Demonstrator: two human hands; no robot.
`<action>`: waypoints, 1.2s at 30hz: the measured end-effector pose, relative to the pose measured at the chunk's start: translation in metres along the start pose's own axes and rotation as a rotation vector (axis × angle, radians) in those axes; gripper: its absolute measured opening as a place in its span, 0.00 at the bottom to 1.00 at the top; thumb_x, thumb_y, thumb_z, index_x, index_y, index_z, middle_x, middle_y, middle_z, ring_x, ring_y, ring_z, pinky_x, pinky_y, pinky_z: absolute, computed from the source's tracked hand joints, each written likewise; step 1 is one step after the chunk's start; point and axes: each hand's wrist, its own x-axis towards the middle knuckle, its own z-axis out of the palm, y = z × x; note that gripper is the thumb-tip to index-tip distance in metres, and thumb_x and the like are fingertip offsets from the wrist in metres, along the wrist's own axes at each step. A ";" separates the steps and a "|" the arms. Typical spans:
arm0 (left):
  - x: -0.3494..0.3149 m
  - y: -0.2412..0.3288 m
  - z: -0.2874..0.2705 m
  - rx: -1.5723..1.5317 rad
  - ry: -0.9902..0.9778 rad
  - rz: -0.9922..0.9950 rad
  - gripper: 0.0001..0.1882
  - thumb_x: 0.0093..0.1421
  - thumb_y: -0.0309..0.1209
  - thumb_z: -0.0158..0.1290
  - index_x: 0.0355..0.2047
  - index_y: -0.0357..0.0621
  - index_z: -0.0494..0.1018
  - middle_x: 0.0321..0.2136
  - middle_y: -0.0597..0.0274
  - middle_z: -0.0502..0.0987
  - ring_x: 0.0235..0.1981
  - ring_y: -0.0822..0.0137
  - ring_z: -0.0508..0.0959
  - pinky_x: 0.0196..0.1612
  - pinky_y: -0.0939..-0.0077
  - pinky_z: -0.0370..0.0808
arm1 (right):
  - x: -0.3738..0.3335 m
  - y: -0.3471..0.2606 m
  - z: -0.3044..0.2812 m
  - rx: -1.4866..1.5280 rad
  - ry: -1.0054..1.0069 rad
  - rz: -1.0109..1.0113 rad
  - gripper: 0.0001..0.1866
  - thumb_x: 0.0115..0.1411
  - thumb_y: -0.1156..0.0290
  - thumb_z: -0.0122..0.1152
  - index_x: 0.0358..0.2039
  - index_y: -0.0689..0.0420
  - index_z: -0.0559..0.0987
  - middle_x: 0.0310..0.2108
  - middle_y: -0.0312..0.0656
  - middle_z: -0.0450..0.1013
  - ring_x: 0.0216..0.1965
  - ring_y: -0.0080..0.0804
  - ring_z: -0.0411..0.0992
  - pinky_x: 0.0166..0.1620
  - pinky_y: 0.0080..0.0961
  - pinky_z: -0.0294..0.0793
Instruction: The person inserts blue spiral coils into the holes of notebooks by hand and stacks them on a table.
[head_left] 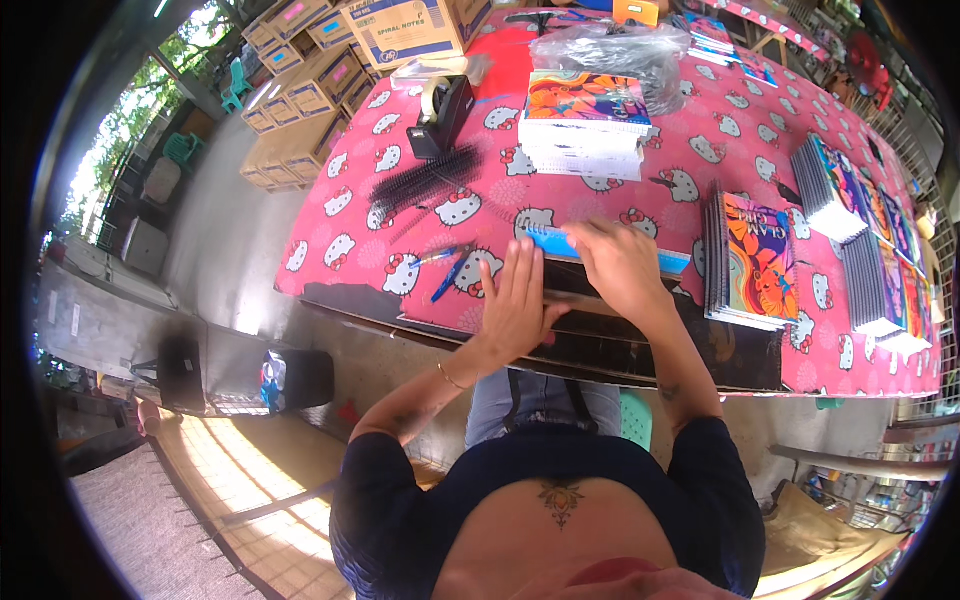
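Note:
At the near side of the table, a long, narrow blue strip (654, 262) lies crosswise in front of me, with dark coil loops at its left end. I cannot tell whether it is a notebook's edge or a separate piece. My right hand (622, 265) curls over its upper edge, fingers bent and pressed on it. My left hand (514, 300) has its fingers stretched out, their tips touching the strip's left end. Left of that hand lie a blue pen-like tool (450, 279) and a lighter one. Beyond sits a pile of black spiral coils (425, 185).
A black tape dispenser (441, 120) stands behind the coils. A tall notebook stack (583, 130) sits mid-table, with crumpled clear plastic (620, 50) behind. More colourful notebooks (755, 260) are stacked at right. Cartons (310, 95) pile up beyond the table's left edge.

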 end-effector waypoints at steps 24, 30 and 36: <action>0.101 -0.035 -0.059 -0.380 -0.047 0.278 0.11 0.62 0.38 0.61 0.40 0.48 0.79 0.32 0.63 0.81 0.35 0.61 0.82 0.69 0.45 0.55 | -0.017 0.019 -0.021 -0.057 -0.016 -0.085 0.10 0.61 0.68 0.62 0.44 0.48 0.80 0.29 0.37 0.78 0.27 0.42 0.78 0.34 0.38 0.71; 0.114 -0.040 -0.065 -0.532 -0.259 0.196 0.12 0.60 0.39 0.63 0.41 0.49 0.80 0.34 0.64 0.83 0.40 0.59 0.82 0.69 0.42 0.57 | -0.019 0.016 -0.021 -0.072 -0.032 -0.059 0.11 0.62 0.68 0.61 0.45 0.48 0.80 0.31 0.37 0.79 0.28 0.42 0.78 0.36 0.38 0.72; 0.119 -0.043 -0.066 -0.625 -0.333 0.194 0.13 0.58 0.42 0.65 0.38 0.50 0.81 0.34 0.66 0.83 0.41 0.60 0.83 0.69 0.39 0.56 | -0.018 0.014 -0.025 -0.076 -0.045 -0.063 0.12 0.61 0.68 0.61 0.46 0.48 0.80 0.31 0.37 0.79 0.29 0.41 0.79 0.37 0.38 0.72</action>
